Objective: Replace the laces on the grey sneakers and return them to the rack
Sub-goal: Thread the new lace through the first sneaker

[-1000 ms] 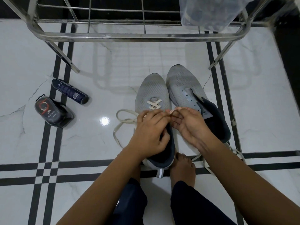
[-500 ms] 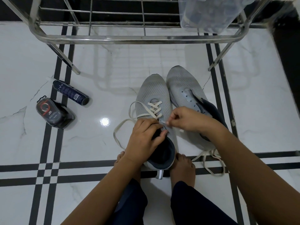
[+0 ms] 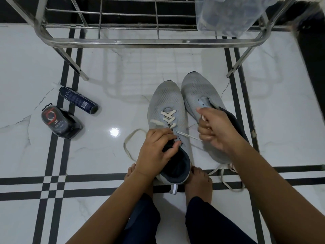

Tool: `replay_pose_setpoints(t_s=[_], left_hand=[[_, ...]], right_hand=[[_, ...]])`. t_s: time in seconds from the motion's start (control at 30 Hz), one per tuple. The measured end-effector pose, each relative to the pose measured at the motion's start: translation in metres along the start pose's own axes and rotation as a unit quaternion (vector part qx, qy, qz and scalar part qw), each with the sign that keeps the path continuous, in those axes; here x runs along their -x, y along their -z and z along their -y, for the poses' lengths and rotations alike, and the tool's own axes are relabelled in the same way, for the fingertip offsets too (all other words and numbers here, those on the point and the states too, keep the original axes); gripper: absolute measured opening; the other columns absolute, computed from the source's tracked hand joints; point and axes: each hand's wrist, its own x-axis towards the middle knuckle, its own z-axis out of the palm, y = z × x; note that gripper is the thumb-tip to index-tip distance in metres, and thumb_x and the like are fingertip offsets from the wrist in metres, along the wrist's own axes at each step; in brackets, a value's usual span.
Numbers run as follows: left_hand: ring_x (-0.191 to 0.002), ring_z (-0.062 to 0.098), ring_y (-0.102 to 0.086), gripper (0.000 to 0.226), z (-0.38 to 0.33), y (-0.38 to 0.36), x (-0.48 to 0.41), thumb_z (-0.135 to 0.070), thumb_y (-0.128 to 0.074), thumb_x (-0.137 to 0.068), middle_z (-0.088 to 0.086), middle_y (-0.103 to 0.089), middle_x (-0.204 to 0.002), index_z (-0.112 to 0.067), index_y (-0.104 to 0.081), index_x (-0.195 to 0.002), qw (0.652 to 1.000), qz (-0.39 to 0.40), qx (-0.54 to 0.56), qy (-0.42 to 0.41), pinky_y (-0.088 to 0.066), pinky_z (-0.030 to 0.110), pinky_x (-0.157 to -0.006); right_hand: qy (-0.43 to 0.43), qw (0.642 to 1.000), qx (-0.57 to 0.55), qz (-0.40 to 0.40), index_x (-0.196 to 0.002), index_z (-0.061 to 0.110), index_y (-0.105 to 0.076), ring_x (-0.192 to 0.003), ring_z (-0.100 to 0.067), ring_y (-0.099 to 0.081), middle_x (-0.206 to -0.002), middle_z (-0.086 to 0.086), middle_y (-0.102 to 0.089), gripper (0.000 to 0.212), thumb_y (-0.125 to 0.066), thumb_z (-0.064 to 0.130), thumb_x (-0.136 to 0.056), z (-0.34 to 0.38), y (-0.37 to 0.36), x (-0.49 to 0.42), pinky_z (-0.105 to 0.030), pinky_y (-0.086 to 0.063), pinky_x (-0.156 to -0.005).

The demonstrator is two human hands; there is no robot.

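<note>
Before the steel shoe rack, on the tiled floor, the half-laced grey sneaker stands just beside the unlaced grey sneaker, left hand gripping its tongue, right hand fisted round its taut cream lace.

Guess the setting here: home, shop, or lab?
Probably a home, with the person sitting on the ground: a glossy white tile floor with black stripes, a steel wire rack standing on it, and bare feet next to the grey sneakers.
</note>
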Motion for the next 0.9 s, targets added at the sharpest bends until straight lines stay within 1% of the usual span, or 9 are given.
replay_pose_setpoints(t_s=[0.03, 0.1, 0.17, 0.27, 0.37, 0.5, 0.67, 0.8, 0.9], left_hand=[[-0.095, 0.013, -0.049, 0.026, 0.000, -0.001, 0.000, -0.031, -0.061, -0.082, 0.005, -0.067, -0.096, -0.008, -0.071, -0.091, 1.000, -0.002, 0.002, 0.000, -0.028, 0.007, -0.094], [-0.095, 0.012, -0.049, 0.026, 0.000, -0.002, -0.001, -0.031, -0.061, -0.082, 0.005, -0.067, -0.095, -0.009, -0.071, -0.091, 1.000, -0.004, 0.000, -0.004, -0.029, 0.008, -0.094], [-0.094, 0.012, -0.049, 0.025, 0.001, -0.001, 0.000, -0.030, -0.062, -0.082, 0.005, -0.067, -0.094, -0.009, -0.071, -0.091, 1.000, -0.008, 0.001, -0.008, -0.029, 0.009, -0.093], [-0.094, 0.011, -0.049, 0.024, 0.001, -0.001, 0.000, -0.029, -0.062, -0.081, 0.005, -0.067, -0.094, -0.009, -0.071, -0.091, 1.000, -0.007, 0.008, -0.004, -0.030, 0.010, -0.092], [-0.094, 0.010, -0.049, 0.025, 0.001, -0.001, -0.001, -0.030, -0.062, -0.081, 0.005, -0.067, -0.093, -0.008, -0.071, -0.090, 1.000, -0.009, 0.013, 0.004, -0.029, 0.008, -0.092], [-0.093, 0.012, -0.050, 0.025, 0.000, 0.000, -0.001, -0.030, -0.062, -0.081, 0.005, -0.068, -0.093, -0.007, -0.071, -0.088, 1.000, 0.006, 0.010, 0.008, -0.029, 0.008, -0.091], [-0.089, 0.024, -0.059, 0.028, 0.002, -0.001, -0.002, -0.033, -0.060, -0.082, 0.003, -0.069, -0.094, -0.008, -0.072, -0.088, 0.999, 0.040, 0.001, 0.024, -0.032, 0.007, -0.088], [-0.089, 0.023, -0.058, 0.029, 0.004, -0.004, -0.002, -0.035, -0.060, -0.082, 0.001, -0.069, -0.095, -0.010, -0.072, -0.089, 0.999, 0.039, -0.006, 0.016, -0.038, 0.015, -0.082], [-0.094, 0.014, -0.054, 0.026, 0.004, -0.002, -0.001, -0.032, -0.060, -0.083, 0.001, -0.068, -0.097, -0.011, -0.071, -0.094, 1.000, 0.009, 0.011, 0.009, -0.036, 0.012, -0.086]], right_hand=[[0.003, 0.986, 0.167, -0.010, -0.070, 0.016, -0.039, -0.038, -0.008, -0.025, -0.048, 0.005, -0.033, 0.031, -0.057, 0.031, -0.091, 0.000, 0.004, 0.000, -0.018, -0.021, -0.038], [-0.002, 0.891, 0.453, 0.031, -0.085, 0.013, -0.052, -0.050, -0.009, -0.037, -0.066, 0.003, -0.049, 0.029, -0.066, 0.038, -0.084, -0.002, 0.005, 0.000, -0.021, -0.026, -0.043], [0.031, 0.829, 0.551, 0.089, -0.086, 0.014, -0.058, -0.062, -0.010, -0.048, -0.078, 0.004, -0.055, 0.022, -0.064, 0.035, -0.086, -0.003, -0.004, -0.002, -0.020, -0.031, -0.050], [0.075, 0.920, 0.376, 0.081, -0.076, 0.014, -0.061, -0.065, 0.003, -0.056, -0.067, 0.013, -0.062, 0.018, -0.061, 0.025, -0.089, -0.003, -0.015, -0.004, -0.013, -0.037, -0.056], [0.064, 0.995, 0.069, 0.038, -0.067, 0.009, -0.054, -0.081, -0.014, -0.065, -0.074, -0.003, -0.069, 0.027, -0.052, 0.011, -0.093, -0.017, -0.012, -0.007, -0.022, -0.048, -0.079], [0.003, 0.971, -0.237, 0.013, -0.062, 0.012, -0.037, -0.041, -0.012, -0.040, -0.044, 0.001, -0.040, 0.037, -0.040, 0.016, -0.099, -0.020, -0.005, -0.008, -0.033, -0.052, -0.061], [-0.033, 0.990, -0.126, -0.052, -0.067, 0.017, -0.032, -0.027, -0.004, -0.019, -0.039, 0.007, -0.028, 0.034, -0.039, 0.019, -0.100, -0.012, -0.007, -0.013, -0.012, -0.016, -0.031], [-0.043, 0.992, 0.106, -0.051, -0.073, 0.016, -0.033, -0.029, -0.006, -0.021, -0.045, 0.003, -0.031, 0.026, -0.044, 0.015, -0.096, -0.010, -0.014, -0.016, -0.012, -0.015, -0.035], [0.008, 0.937, 0.350, -0.014, -0.081, 0.015, -0.041, -0.039, -0.012, -0.035, -0.058, -0.003, -0.043, 0.024, -0.060, 0.027, -0.089, -0.012, -0.014, -0.015, -0.019, -0.028, -0.038]])
